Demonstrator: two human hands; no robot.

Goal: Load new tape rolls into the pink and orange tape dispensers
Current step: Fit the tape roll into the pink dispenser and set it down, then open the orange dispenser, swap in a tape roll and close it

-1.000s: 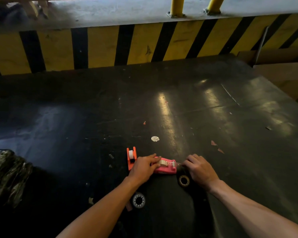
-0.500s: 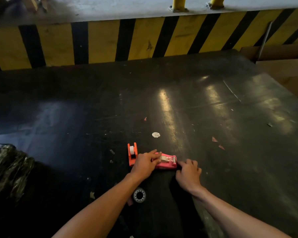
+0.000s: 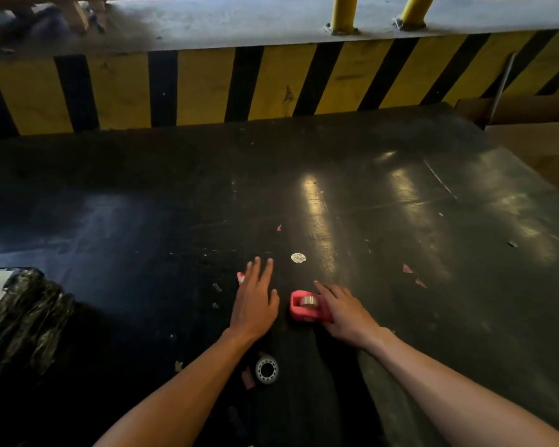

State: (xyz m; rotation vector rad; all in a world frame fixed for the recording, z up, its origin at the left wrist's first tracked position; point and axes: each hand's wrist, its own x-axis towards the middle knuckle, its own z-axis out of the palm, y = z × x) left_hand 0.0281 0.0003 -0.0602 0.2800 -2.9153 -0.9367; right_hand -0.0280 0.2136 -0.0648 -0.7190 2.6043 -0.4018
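Pink loaded; orange dispenser next, risk of knocking it.

On the black tabletop (image 3: 400,221), near its front edge: left hand (image 3: 255,304) spread flat, empty, covering the orange dispenser (image 3: 240,278); right hand (image 3: 346,309) grips the pink dispenser (image 3: 299,309). Spare tape roll (image 3: 267,369) could roll off.

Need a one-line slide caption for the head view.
Right hand steadies pink dispenser; left hand covers orange dispenser.

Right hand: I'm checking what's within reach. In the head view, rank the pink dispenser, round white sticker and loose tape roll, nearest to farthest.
1. pink dispenser, touching the right hand, on its left.
2. round white sticker, beyond, on the table.
3. loose tape roll, near the left forearm.
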